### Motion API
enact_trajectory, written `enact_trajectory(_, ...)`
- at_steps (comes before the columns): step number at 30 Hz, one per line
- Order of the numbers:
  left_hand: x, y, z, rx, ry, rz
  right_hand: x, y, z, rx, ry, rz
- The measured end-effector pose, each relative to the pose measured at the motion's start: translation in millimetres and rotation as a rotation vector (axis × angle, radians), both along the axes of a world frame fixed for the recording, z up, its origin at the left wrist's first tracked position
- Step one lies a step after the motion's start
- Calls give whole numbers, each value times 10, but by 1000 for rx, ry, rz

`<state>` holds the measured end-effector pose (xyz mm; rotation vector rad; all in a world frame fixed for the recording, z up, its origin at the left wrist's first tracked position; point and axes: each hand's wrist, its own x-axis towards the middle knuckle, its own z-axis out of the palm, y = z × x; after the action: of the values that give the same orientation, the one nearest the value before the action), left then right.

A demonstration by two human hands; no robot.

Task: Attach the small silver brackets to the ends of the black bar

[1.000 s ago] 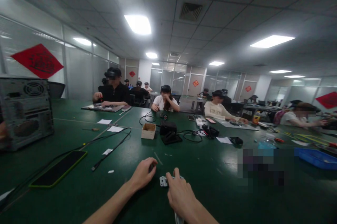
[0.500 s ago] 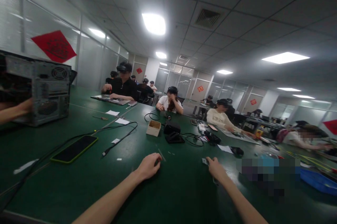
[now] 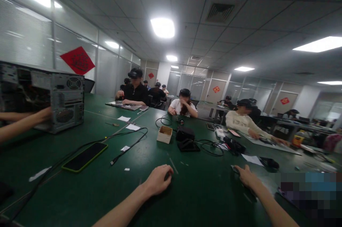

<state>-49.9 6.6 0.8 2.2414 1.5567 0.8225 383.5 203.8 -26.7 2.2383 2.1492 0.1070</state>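
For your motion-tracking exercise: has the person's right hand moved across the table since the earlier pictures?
Yes. The right hand has moved rightward, away from the left hand, which has stayed near the small cardboard box on the green table.

On the green desk [image 3: 80, 191] ahead of me lie a dark phone [image 3: 84, 157] in a yellow-green case and a small cardboard box [image 3: 164, 135]. An open computer case [image 3: 57, 95] stands at far left, a co-worker's arm [image 3: 21, 124] reaching beside it. Across the desk, several people sit working.
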Motion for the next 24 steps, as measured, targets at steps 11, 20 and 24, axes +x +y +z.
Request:
enact_trajectory(11,73,-2,43,-18,57,-9,1,-18,-132,95,-17,31)
enact_trajectory(20,98,34,13,-5,97,-32,-44,-58,-104,119,-30,11)
enact_trajectory(24,121,19,63,0,108,-41,-84,-95,-54,90,-34,-14)
